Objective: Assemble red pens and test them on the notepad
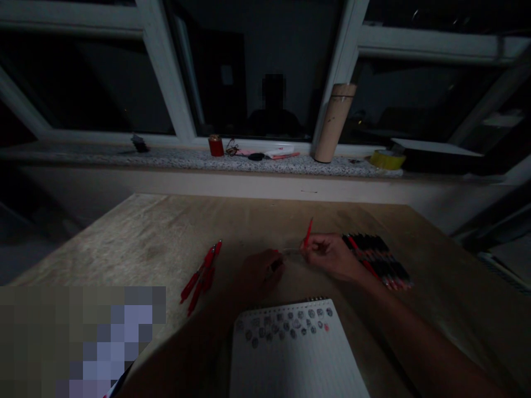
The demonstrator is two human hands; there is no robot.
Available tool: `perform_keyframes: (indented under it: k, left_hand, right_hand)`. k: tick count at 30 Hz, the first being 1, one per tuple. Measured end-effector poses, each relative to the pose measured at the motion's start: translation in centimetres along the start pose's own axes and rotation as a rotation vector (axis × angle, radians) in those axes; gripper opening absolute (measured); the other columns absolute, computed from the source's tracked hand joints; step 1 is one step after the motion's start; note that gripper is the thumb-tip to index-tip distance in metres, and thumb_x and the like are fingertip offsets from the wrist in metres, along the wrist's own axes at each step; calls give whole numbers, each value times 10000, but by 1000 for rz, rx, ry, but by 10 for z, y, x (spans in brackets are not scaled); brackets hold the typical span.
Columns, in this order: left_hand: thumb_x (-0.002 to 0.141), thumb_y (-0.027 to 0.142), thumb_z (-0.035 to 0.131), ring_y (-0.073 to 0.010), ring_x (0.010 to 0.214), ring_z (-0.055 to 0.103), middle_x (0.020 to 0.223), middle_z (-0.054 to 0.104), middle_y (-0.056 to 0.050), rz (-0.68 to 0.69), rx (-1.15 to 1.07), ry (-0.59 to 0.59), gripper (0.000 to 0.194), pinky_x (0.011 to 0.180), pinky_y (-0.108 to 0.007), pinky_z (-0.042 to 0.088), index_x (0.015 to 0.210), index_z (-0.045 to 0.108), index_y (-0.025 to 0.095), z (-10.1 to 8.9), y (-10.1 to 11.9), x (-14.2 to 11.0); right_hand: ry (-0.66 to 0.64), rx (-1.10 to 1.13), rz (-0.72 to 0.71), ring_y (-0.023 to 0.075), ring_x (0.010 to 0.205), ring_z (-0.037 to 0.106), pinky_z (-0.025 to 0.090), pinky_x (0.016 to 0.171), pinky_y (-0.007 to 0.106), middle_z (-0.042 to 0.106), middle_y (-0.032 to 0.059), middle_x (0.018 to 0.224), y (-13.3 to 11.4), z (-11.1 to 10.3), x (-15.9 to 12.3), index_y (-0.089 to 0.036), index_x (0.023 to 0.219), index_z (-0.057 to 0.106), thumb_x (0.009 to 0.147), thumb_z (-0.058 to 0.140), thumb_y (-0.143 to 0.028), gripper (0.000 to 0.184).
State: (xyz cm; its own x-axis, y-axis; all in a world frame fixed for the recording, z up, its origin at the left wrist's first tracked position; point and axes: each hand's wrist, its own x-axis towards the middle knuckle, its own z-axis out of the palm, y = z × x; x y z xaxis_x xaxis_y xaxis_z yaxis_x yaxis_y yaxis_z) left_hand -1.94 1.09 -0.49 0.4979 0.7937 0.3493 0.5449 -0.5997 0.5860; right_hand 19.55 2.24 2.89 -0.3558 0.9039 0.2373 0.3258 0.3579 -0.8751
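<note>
At the right grip (332, 255), a red pen part (308, 233) juts upward, apparently pinched.

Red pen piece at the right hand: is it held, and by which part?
The right hand holds the red pen piece near its lower end.

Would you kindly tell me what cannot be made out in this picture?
- Head view, left hand: shadow obscures what its grip holds, if anything.
- Head view, notebook: its near end is cut off by the bottom edge.
- Head view, black pens: close packing and dim light blur their exact number.
</note>
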Motion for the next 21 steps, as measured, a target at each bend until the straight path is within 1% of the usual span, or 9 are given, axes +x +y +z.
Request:
perform_keyframes:
  k: [2, 5, 8, 13, 15, 17, 19, 21]
  left_hand:
    - [871, 306, 434, -133, 713, 567, 825, 630, -45, 25, 8, -26, 225, 669, -242, 428, 969, 583, 168, 1, 2, 1]
    - [874, 302, 421, -139, 752, 574, 860, 636, -56, 32, 8, -16, 277, 710, -254, 437, 1071, 561, 168, 2, 4, 2]
    - [881, 301, 401, -139, 747, 573, 861, 635, -60, 38, 12, -29, 280, 708, -253, 440, 1074, 554, 166, 2, 4, 2]
    - [882, 295, 407, -140, 736, 568, 848, 627, -56, 57, -5, -15, 246, 692, -249, 432, 1021, 558, 160, 1, 5, 1]
    - [880, 286, 410, -139, 738, 567, 848, 625, -52, 43, -28, -3, 244, 687, -245, 431, 1024, 557, 156, 1, 5, 0]
    - [878, 282, 416, -133, 720, 565, 825, 624, -43, -2, -60, 36, 231, 671, -237, 430, 1001, 563, 154, 0, 4, 0]
    - [875, 286, 431, -125, 700, 567, 794, 623, -29, -61, -95, 114, 221, 660, -230, 431, 995, 562, 154, 0, 1, 1]
    - [868, 291, 456, -118, 689, 576, 770, 624, -15, -101, -129, 198, 239, 660, -225, 438, 1042, 542, 153, 1, -2, 2]
  right_hand:
    - [92, 119, -15, 115, 563, 556, 423, 537, 215, 620, 9, 633, -7, 3, 1, -154, 775, 612, 790, 563, -339, 193]
    - [142, 120, -63, 134, 632, 591, 459, 595, 235, 646, 26, 679, -16, 9, 0, -159, 803, 605, 828, 554, -383, 231]
    - [124, 27, -104, 139, 677, 608, 469, 642, 242, 652, 26, 703, -23, 15, -2, -166, 775, 597, 865, 512, -367, 237]
    - [84, -253, -177, 140, 704, 598, 446, 652, 239, 644, 22, 735, -31, 21, -4, -181, 751, 622, 869, 515, -304, 202]
    - [48, -286, -201, 144, 738, 595, 445, 674, 244, 642, 27, 777, -31, 22, -3, -186, 783, 632, 870, 517, -293, 179]
    - [56, -271, -203, 145, 764, 595, 448, 691, 248, 644, 28, 815, -27, 21, -1, -195, 844, 634, 889, 486, -293, 183]
    - [105, -281, -185, 145, 776, 597, 447, 699, 251, 645, 31, 830, -18, 19, 1, -197, 892, 631, 913, 436, -290, 217]
    - [107, -381, -170, 150, 778, 595, 439, 713, 255, 643, 41, 817, -5, 18, 3, -184, 859, 642, 908, 446, -280, 224]
